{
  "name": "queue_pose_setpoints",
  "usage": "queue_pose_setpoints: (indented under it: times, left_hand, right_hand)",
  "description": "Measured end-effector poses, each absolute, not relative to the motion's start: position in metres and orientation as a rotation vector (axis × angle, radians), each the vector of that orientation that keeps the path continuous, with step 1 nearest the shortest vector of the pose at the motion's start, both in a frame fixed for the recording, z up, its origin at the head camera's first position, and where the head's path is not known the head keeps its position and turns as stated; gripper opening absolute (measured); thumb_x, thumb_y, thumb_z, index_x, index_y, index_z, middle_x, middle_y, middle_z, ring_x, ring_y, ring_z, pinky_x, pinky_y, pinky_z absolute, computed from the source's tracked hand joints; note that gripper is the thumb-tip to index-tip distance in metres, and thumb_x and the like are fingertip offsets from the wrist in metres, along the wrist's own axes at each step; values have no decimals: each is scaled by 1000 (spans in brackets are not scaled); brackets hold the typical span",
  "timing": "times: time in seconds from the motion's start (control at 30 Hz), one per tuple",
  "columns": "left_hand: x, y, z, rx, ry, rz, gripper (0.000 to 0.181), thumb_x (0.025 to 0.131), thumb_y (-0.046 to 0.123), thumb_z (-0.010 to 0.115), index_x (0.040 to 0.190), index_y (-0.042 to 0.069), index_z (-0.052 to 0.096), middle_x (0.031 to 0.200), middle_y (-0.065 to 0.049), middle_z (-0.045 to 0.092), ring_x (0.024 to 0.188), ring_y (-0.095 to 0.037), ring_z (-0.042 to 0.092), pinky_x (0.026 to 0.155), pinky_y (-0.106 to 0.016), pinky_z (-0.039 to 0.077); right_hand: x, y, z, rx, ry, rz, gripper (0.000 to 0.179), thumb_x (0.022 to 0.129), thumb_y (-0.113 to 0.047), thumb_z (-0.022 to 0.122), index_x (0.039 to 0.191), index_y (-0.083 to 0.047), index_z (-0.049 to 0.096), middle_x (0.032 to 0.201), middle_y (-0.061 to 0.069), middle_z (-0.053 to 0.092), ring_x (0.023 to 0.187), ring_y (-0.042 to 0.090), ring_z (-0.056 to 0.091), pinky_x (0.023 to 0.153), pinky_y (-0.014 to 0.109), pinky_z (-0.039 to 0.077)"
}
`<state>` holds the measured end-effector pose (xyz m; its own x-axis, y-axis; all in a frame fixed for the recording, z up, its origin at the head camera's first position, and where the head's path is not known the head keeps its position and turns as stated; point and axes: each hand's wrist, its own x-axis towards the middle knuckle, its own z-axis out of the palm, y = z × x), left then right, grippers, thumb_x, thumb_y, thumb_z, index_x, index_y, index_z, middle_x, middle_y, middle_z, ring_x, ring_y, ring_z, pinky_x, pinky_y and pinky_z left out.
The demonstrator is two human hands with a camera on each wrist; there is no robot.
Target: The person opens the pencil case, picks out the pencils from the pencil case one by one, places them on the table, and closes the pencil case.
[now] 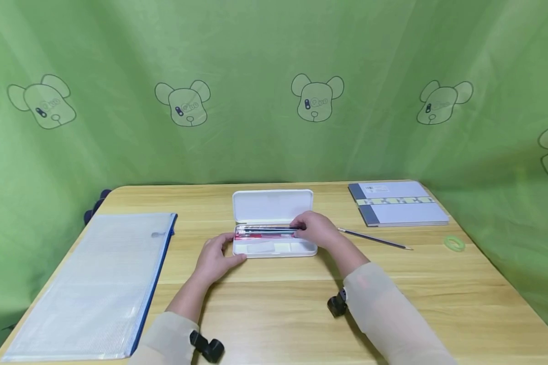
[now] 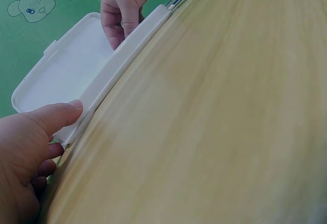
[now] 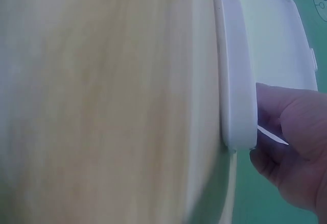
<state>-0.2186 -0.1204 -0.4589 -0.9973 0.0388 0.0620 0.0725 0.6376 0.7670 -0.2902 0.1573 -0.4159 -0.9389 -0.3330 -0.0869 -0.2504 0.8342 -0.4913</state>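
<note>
A white pencil case (image 1: 275, 255) lies on the table with its lid (image 1: 272, 205) raised at the back. Several pencils and pens (image 1: 262, 232) lie lengthwise in it, dark ones behind red ones. My left hand (image 1: 213, 258) grips the case's left end, thumb along the front wall and fingers around the corner; the left wrist view shows the thumb (image 2: 64, 116) on the rim. Over the right half of the case, my right hand (image 1: 317, 229) pinches the end of a dark pencil (image 1: 294, 228) between thumb and fingers. The case's front wall (image 3: 239, 81) hides part of those fingertips in the right wrist view.
A dark pencil (image 1: 376, 239) lies on the table right of the case. Behind it is a grey-blue notebook (image 1: 395, 210) with a patterned band, and a light green ring (image 1: 454, 243) lies near the right edge. A translucent zip folder (image 1: 96, 289) covers the left side.
</note>
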Motion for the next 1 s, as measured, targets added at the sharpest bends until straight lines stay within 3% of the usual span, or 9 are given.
queue_pose_setpoints:
  times: [0.3,0.67,1.0]
  left_hand:
    - [-218,-120,-459,-84,-2814,-1333,66,78,32,81,135,10,57,119,-8,64,102,-23,52,92,-42,47]
    - [-219,-120,-459,-82,-2820,-1331,66,78,33,81,135,10,57,120,-8,64,103,-22,52,92,-42,48]
    - [-218,-121,-459,-79,-2820,-1310,67,78,33,81,135,10,57,118,-8,64,101,-22,52,91,-42,48]
  right_hand:
    - [-292,155,-417,-469,2807,-767,21,88,-10,70,109,-7,73,106,8,72,107,26,62,102,46,46]
    - [-289,156,-419,-391,2757,-887,25,90,-18,70,112,-6,72,110,10,70,110,28,61,103,47,44]
    - [-290,166,-422,-358,2753,-1031,23,91,-20,69,111,-8,73,101,8,65,90,19,55,82,33,47]
